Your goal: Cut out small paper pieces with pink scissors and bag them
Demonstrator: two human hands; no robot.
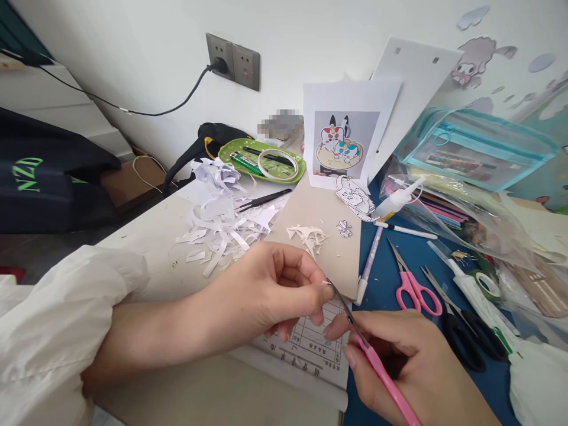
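Observation:
My left hand (275,290) reaches in from the left, thumb and forefinger pinched on a tiny white piece of paper (327,283) that is mostly hidden. My right hand (399,349) holds scissors with pink handles (382,371), their narrow metal blades meeting the left fingertips. The finger loops are hidden in the hand. Below both hands lies a printed form pad (319,355). Just beyond, a beige board (306,204) carries thin paper offcuts (308,236) and a small cut-out (344,229).
Paper scraps (226,225) and black tweezers (266,200) lie left of the board. Behind are a green tray (237,148) and a propped picture sheet (350,97). Pink scissors (415,290), black scissors (465,331), a glue bottle (397,201) and a clear pouch (474,148) crowd the right.

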